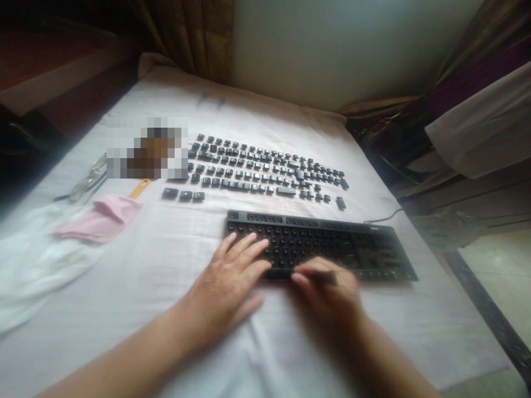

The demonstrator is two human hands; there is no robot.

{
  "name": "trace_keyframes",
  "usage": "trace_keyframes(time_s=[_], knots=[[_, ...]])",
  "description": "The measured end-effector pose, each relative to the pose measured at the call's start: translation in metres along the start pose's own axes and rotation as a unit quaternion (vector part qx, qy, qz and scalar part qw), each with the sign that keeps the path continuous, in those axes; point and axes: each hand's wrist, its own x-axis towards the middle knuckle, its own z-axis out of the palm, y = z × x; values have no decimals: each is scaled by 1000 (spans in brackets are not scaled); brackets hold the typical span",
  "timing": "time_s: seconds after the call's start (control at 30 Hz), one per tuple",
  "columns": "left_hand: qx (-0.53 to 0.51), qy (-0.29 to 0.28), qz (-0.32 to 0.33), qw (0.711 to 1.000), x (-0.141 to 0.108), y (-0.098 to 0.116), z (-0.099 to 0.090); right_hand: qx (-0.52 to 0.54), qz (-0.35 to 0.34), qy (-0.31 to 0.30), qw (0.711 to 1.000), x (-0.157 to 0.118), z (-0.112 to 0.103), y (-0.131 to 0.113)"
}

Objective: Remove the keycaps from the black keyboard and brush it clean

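Note:
A black keyboard [286,240] with its keycaps taken off lies on the white cloth. My left hand [230,276] rests over its left end, fingers spread and lying on the key area. At the keyboard's near edge, my right hand [332,290] is closed in a pinch around a small dark object [326,277]; its dark end sticks out, and its kind cannot be made out. Beyond the keyboard, loose black keycaps [249,165] stand in rows, with a long bar-shaped keycap [285,191] among them.
To the left lie a pink cloth [103,218], an orange handle [139,189], a pair of glasses [87,182] and a crumpled white cloth [37,260]. A blurred-out patch hides something beside the keycaps. The keyboard's cable [385,217] runs off right.

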Motion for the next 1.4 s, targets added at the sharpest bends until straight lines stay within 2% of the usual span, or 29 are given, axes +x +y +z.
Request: trace_keyframes(time_s=[0.23,0.37,0.57,0.7,0.93,1.13,1.3,1.4], knots=[[-5,-1,-5,1000,-1,1,1,29,43,8,999,10,-14,-5],[-11,16,5,1000,0,0,0,24,24,25,999,9,-10,-8],[-67,85,17,994,0,-2,-4,16,-2,20,1000,12,1,-23],[-104,96,6,990,2,2,-3,26,1,18,999,13,9,-29],[-132,67,-67,987,11,17,0,52,6,23,998,7,11,-31],[-152,38,-102,982,19,27,1,59,-6,46,997,7,5,-37],[-146,21,-131,980,31,22,-6,59,52,89,993,10,-15,-30],[-134,9,-119,984,38,17,-15,41,109,149,982,5,-32,-13]])
